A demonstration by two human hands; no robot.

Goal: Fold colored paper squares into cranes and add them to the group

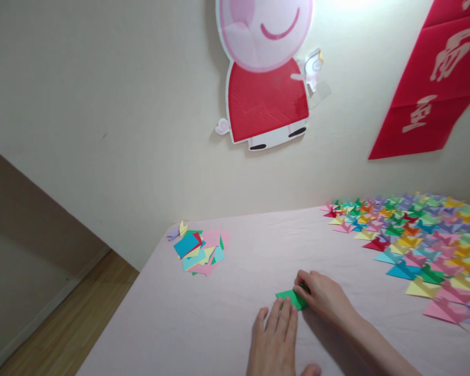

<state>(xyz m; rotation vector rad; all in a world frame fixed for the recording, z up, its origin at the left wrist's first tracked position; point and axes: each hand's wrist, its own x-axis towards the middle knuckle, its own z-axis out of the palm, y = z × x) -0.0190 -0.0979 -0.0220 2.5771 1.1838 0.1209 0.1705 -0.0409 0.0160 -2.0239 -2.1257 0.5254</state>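
Observation:
A small piece of green paper (295, 300), which looks folded, lies on the pale pink tabletop (235, 297). My left hand (276, 334) rests flat, its outstretched fingertips touching the paper's near edge. At the paper's right end, the curled fingers of my right hand (323, 292) pinch it and hide that corner. Exactly how the paper is folded cannot be made out.
A loose pile of coloured paper sheets (198, 253) lies at the back left, beside a small yellow folded paper figure (183, 228). Many folded paper cranes (419, 256) stand in rows on the right. Behind the table is a wall (160, 130) with a cartoon pig cutout (268, 99).

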